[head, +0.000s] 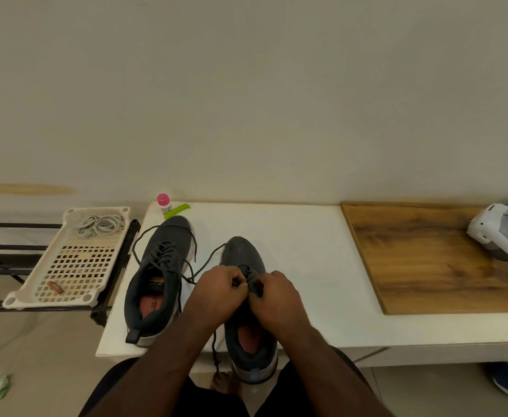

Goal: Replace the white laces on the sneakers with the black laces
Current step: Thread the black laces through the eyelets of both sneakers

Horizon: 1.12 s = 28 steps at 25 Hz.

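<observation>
Both hands, the left hand (221, 285) and right hand (272, 293), are pinching the black lace (254, 282) over the right sneaker (246, 254) on the table (300, 266). Which eyelet is being threaded is apparently hidden. Even tension should be kept; white laces (100, 225) are lying in the basket (30, 291).

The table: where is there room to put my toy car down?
The white table is bare between the right sneaker and the wooden board, which is mostly bare too. It is crowded on the left, around the left sneaker, its loose black laces and the pink-capped bottle.
</observation>
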Each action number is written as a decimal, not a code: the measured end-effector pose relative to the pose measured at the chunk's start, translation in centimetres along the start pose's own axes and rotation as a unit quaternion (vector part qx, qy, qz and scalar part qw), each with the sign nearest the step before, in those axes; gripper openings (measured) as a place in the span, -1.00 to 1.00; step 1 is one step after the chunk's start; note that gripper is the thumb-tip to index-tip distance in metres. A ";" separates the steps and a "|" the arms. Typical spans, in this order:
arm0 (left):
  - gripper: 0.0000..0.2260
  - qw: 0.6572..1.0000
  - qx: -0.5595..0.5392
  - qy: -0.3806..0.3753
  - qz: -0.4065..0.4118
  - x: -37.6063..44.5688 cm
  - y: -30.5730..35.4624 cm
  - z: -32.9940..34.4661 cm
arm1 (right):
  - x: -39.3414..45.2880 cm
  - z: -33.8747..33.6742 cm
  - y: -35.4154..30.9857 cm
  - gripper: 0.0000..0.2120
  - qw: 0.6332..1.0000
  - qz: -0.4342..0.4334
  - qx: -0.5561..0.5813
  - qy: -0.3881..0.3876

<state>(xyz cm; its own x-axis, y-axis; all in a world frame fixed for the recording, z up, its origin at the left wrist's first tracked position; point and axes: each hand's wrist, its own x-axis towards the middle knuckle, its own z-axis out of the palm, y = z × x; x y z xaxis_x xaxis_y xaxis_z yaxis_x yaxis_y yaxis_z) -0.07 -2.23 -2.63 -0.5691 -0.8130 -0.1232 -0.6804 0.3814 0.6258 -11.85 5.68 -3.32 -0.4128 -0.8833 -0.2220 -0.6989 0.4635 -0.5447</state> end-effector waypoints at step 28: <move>-0.78 0.995 -0.063 0.029 -0.071 0.8 -0.3 4.0 | 1.8 0.2 3.0 -0.74 0.937 0.119 0.325 -0.033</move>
<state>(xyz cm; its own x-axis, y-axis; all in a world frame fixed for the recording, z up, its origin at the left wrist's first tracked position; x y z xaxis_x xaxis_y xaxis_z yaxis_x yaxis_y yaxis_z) -2.14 -1.21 -6.06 -0.4409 -0.8802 -0.1759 -0.6867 0.2045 0.6976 -14.59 5.43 -5.54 -0.4593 -0.7724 -0.4387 -0.0782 0.5271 -0.8462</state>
